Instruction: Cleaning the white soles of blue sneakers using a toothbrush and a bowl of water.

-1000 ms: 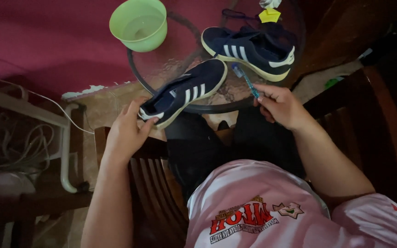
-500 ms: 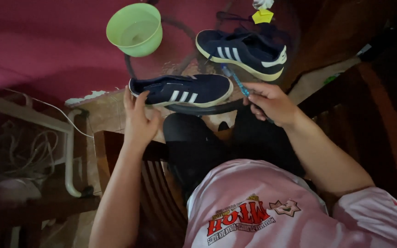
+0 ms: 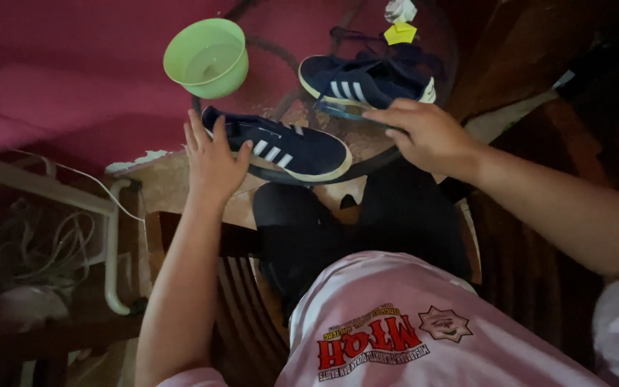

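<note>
Left hand fingers spread, flat against heel end of near navy shoe, no closed grip. Shoe lies on its sole at near edge of round glass table, toe pointing right. Right hand grip clamped on blue toothbrush, held low just beside far navy shoe. Green bowl far left on table. Yellow scrap far side.

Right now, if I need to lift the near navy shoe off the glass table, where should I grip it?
Probably at the heel end of the near shoe, from the left, where the left hand already rests. It lies upright on its sole with the heel toward that hand; the toe points toward the right hand holding the toothbrush.
</note>
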